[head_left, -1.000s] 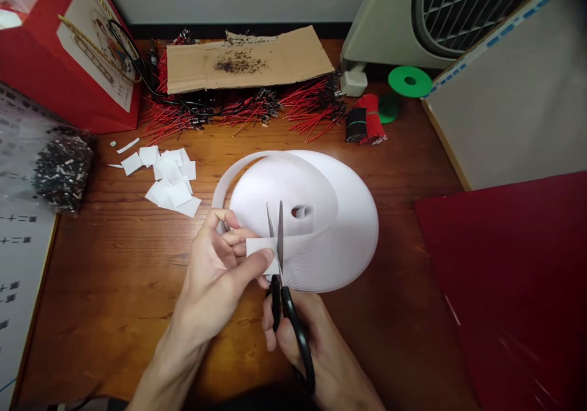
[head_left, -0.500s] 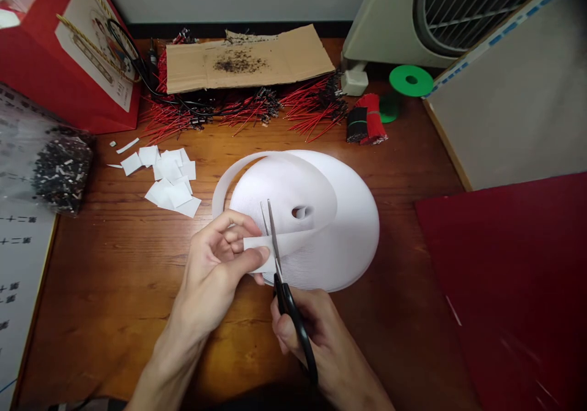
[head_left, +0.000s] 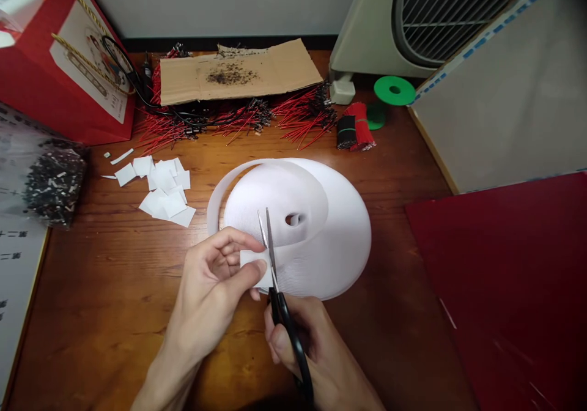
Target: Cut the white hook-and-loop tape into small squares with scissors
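Pinches with the left hand [head_left: 208, 295] a white strip [head_left: 250, 258] close to its end, with the thumb pressed on top and the other fingers curled behind and below. Grips with the right hand [head_left: 316, 337] a pair of scissors [head_left: 283, 307], with fingers and thumb closed around the black handle. Points the blades away from the body, with the tips slightly apart, across the strip and just to the right of the left thumb. Cannot tell how far cut through. Holds both hands near to each other, over the near left part of a large white roll [head_left: 339, 240], in the middle of the wooden table [head_left: 389, 350]. Has on this roll a loose turn of strip, rising around its left and far side.

Has to the left of the roll a loose pile of white squares [head_left: 162, 175], partly overlapping, and near them a narrow white scrap [head_left: 121, 156]. Sees farther left a clear plastic bag [head_left: 57, 181] with small dark parts inside, and behind it a red paper bag [head_left: 32, 93]. Sees at the back a piece of cardboard [head_left: 275, 68] with dark specks, lying over red wires [head_left: 302, 120] with dark ends. Finds to the right of these a black bundle [head_left: 347, 133] beside a red bundle [head_left: 362, 126], and near them a green disc [head_left: 394, 84] with a hole.
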Action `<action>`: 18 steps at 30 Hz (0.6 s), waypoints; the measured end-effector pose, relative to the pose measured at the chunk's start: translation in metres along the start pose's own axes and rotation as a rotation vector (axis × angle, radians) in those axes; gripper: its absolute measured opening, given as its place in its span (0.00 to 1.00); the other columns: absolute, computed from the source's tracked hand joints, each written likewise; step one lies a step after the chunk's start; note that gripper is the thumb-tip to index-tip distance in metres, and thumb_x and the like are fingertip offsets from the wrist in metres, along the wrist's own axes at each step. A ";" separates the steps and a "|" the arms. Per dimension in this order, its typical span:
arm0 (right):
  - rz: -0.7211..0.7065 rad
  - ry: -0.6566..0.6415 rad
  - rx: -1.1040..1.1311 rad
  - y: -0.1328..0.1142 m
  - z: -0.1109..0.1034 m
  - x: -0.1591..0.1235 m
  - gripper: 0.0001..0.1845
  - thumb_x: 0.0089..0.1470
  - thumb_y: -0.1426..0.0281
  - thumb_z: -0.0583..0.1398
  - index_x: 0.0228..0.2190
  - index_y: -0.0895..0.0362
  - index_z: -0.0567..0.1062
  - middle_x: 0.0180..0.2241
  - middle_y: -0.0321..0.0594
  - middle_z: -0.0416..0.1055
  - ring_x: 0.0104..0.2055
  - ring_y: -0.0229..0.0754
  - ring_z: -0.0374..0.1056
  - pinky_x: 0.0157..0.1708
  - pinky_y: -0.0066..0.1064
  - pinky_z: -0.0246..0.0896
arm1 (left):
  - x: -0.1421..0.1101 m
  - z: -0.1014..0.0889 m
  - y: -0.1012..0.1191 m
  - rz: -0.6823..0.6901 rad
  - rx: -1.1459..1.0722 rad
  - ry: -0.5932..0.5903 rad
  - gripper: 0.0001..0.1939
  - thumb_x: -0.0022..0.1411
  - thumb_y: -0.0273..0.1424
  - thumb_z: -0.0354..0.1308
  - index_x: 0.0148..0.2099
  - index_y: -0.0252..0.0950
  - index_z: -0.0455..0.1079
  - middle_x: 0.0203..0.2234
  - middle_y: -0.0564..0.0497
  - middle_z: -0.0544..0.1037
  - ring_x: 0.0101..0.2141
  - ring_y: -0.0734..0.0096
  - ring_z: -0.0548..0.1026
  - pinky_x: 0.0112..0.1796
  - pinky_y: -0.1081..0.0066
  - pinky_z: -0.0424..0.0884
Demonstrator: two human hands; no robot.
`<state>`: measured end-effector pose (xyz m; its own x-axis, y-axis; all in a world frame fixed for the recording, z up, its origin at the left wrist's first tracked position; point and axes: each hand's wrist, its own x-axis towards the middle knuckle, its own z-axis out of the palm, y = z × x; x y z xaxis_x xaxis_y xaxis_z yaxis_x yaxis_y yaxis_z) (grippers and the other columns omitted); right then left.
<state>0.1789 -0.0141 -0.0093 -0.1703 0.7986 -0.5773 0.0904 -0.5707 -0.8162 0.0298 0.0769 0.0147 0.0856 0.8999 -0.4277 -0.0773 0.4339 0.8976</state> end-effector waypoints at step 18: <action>-0.112 -0.102 0.045 -0.002 -0.005 0.010 0.36 0.61 0.34 0.55 0.25 0.54 0.66 0.23 0.33 0.61 0.28 0.40 0.57 0.29 0.32 0.51 | -0.004 -0.024 0.011 0.027 0.002 0.050 0.10 0.52 0.29 0.75 0.38 0.35 0.81 0.24 0.53 0.78 0.21 0.76 0.72 0.20 0.80 0.71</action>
<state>0.1819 -0.0039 -0.0141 -0.2754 0.8355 -0.4755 0.0218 -0.4890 -0.8720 0.0046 0.0792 0.0233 0.0336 0.9122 -0.4084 -0.0767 0.4098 0.9090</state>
